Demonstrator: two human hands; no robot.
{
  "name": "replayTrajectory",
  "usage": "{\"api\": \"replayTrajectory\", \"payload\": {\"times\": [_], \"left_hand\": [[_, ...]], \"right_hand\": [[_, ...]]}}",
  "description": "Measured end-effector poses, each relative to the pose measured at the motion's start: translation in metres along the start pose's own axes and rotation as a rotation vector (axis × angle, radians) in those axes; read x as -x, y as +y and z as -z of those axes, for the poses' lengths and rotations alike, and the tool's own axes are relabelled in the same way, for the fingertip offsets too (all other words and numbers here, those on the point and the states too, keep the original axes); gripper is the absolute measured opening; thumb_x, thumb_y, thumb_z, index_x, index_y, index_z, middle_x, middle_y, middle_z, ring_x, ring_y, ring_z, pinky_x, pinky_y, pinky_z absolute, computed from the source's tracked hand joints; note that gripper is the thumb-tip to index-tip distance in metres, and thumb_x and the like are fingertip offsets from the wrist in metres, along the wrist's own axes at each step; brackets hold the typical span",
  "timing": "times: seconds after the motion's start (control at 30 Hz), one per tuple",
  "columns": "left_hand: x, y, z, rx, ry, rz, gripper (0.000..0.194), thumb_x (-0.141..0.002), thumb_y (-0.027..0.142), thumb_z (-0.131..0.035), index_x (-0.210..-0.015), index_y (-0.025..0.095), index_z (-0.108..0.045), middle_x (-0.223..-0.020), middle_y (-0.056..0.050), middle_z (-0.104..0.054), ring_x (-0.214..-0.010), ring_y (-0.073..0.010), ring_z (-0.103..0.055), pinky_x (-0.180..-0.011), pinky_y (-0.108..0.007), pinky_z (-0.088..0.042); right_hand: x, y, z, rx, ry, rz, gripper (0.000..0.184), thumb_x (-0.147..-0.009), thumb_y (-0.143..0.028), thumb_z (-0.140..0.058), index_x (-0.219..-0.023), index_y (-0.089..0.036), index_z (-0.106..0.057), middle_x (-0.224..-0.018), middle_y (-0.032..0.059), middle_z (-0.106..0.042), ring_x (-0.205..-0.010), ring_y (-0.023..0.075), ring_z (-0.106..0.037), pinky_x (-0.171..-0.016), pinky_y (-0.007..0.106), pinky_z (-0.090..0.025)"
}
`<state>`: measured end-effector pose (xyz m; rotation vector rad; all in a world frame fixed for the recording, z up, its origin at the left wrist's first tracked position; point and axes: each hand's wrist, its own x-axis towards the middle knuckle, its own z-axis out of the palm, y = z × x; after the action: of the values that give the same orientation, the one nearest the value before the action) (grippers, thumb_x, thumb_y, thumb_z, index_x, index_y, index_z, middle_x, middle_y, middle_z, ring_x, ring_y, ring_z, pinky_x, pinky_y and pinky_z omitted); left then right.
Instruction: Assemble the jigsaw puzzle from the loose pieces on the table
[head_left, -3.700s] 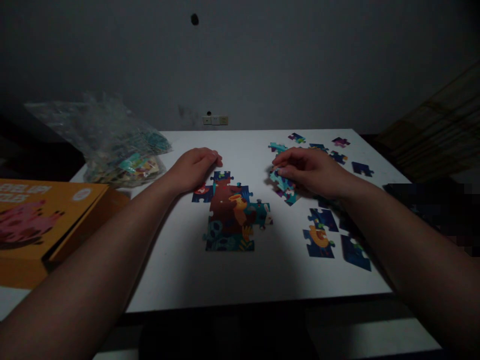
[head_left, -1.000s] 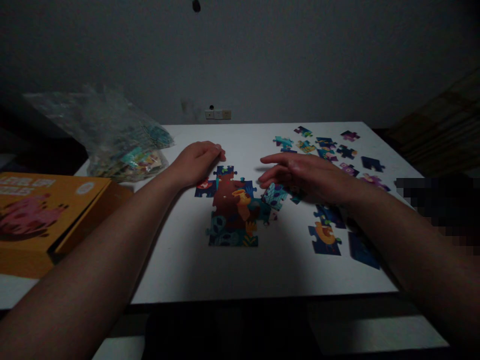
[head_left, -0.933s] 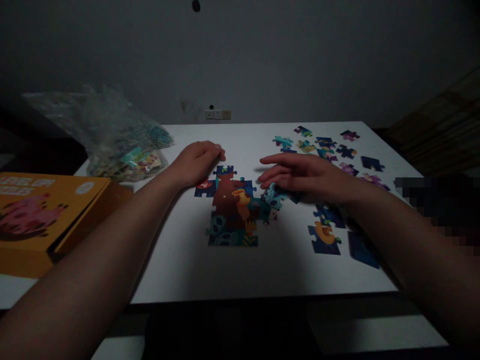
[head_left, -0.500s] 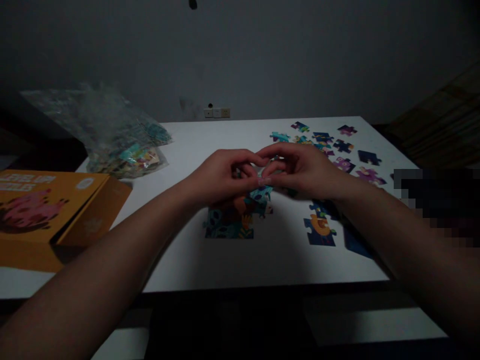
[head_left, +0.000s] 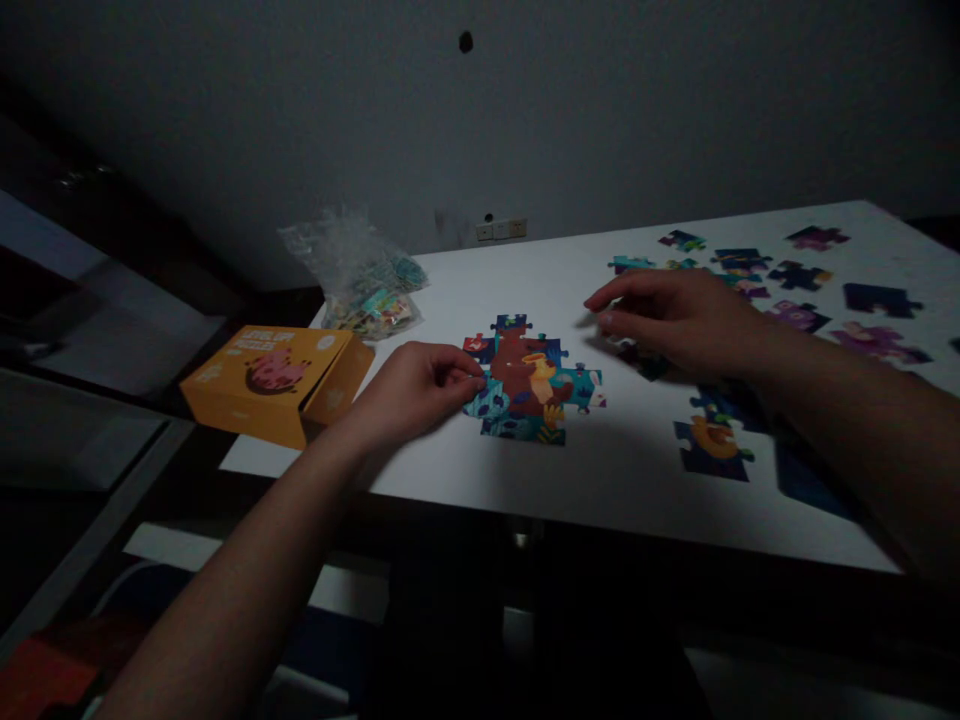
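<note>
A partly joined jigsaw puzzle (head_left: 517,385), with a brown animal figure and blue-green plants, lies flat mid-table. My left hand (head_left: 427,395) is at its left edge, thumb and fingers closed on a blue-green puzzle piece (head_left: 484,395) there. Whether that piece is locked into the others I cannot tell. My right hand (head_left: 675,320) hovers over the table to the right of the joined part, fingers stretched out and holding nothing. Beneath and beyond it lie loose puzzle pieces (head_left: 799,315), some partly hidden by the hand and forearm.
An orange puzzle box (head_left: 262,385) sits at the table's left edge. Behind it stands a clear plastic bag (head_left: 371,290) with more pieces. Two joined-looking pieces with a yellow figure (head_left: 716,445) lie near my right forearm. A wall with a socket (head_left: 501,231) backs the white table (head_left: 517,270).
My hands have come apart from over the puzzle, the left to its left edge, the right away rightward, opening. More of the joined puzzle now shows. The view has shifted left.
</note>
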<state>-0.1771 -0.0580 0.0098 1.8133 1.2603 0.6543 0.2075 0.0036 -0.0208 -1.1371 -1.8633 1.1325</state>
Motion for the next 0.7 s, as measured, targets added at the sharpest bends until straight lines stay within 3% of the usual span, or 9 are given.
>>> {"api": "replayTrajectory", "payload": {"times": [0.1, 0.3, 0.43, 0.53, 0.7], "left_hand": [[0.019, -0.008, 0.0, -0.033, -0.008, 0.019, 0.02, -0.104, 0.041, -0.081, -0.105, 0.023, -0.088, -0.079, -0.004, -0.077, -0.065, -0.0172, -0.061, -0.056, -0.029, -0.043], [0.023, -0.002, 0.005, -0.303, -0.028, -0.025, 0.019, -0.107, 0.038, -0.071, -0.107, 0.023, -0.084, -0.087, -0.005, -0.08, -0.075, -0.0228, -0.069, -0.067, -0.035, -0.049], [0.026, 0.002, 0.003, -0.49, 0.048, -0.123, 0.017, -0.109, 0.032, -0.069, -0.104, 0.025, -0.083, -0.098, -0.008, -0.082, -0.088, -0.0274, -0.076, -0.081, -0.042, -0.056], [0.038, 0.002, -0.005, -0.505, 0.114, -0.193, 0.024, -0.118, 0.038, -0.066, -0.116, 0.025, -0.086, -0.112, -0.011, -0.082, -0.105, -0.0307, -0.079, -0.094, -0.048, -0.061], [0.057, -0.008, -0.017, -0.517, 0.119, -0.269, 0.029, -0.113, 0.047, -0.084, -0.136, 0.029, -0.087, -0.135, -0.014, -0.083, -0.125, -0.037, -0.076, -0.106, -0.056, -0.062]], "right_hand": [[0.0, -0.009, -0.004, 0.185, 0.072, 0.0, 0.06, -0.097, -0.086, -0.089, -0.125, -0.033, -0.094, -0.111, 0.013, -0.089, -0.091, 0.0342, -0.08, -0.079, 0.055, -0.065], [-0.001, -0.014, -0.006, 0.283, -0.008, 0.02, 0.056, -0.103, -0.08, -0.082, -0.125, -0.029, -0.094, -0.102, 0.0118, -0.089, -0.08, 0.0307, -0.077, -0.077, 0.055, -0.062], [0.002, -0.017, -0.006, 0.268, -0.053, 0.002, 0.049, -0.107, -0.075, -0.083, -0.127, -0.031, -0.093, -0.087, 0.0084, -0.083, -0.069, 0.0267, -0.069, -0.077, 0.055, -0.062], [0.003, -0.02, -0.007, 0.249, -0.069, -0.039, 0.047, -0.107, -0.071, -0.084, -0.128, -0.029, -0.092, -0.081, 0.007, -0.078, -0.065, 0.0245, -0.064, -0.079, 0.056, -0.061], [0.001, -0.018, -0.006, 0.251, -0.043, -0.016, 0.042, -0.104, -0.066, -0.088, -0.124, -0.03, -0.094, -0.093, 0.0097, -0.082, -0.081, 0.03, -0.07, -0.095, 0.06, -0.061]]}}
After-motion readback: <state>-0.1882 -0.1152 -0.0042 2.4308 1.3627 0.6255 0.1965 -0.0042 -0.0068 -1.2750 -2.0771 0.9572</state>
